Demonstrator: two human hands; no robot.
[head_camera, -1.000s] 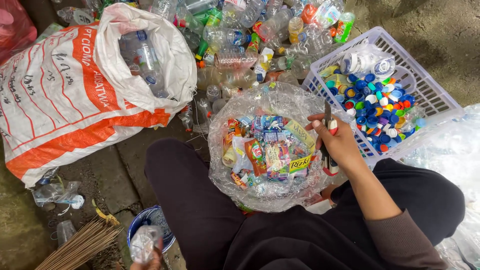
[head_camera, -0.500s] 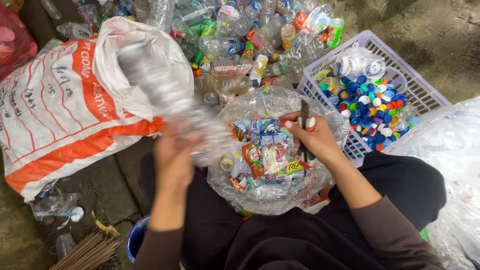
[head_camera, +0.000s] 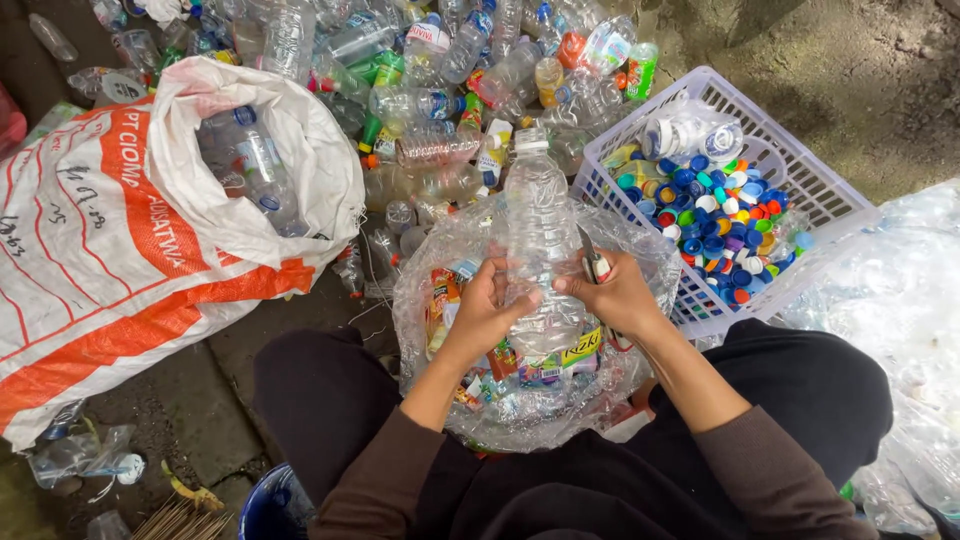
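The person sits low on the ground with a clear, ribbed plastic bottle (head_camera: 537, 250) held upright over their lap; the left hand (head_camera: 487, 312) is wrapped around its lower body, fingers closed on it, and the right hand (head_camera: 617, 295) grips a small knife with a dark blade (head_camera: 589, 254) while its fingertips press the bottle's right side. The blade points up beside the bottle, close to it; whether it touches I cannot tell. The bottle carries no label that I can see, and its neck ends in a pale ring or cap.

Right beneath the hands sits a clear plastic bag of torn coloured labels (head_camera: 455, 300), already well filled; just to the right stands a white plastic basket (head_camera: 830, 205) heaped with loose blue, red and green bottle caps (head_camera: 712, 215). To the left lies a white woven sack with orange stripes (head_camera: 110, 260), its mouth open on bottles stowed inside. Beyond the bag, along the far side, a thick heap of mixed plastic bottles (head_camera: 430, 70) waits, many with labels and caps on; so a fair share looks sorted, and I judge plenty remains.
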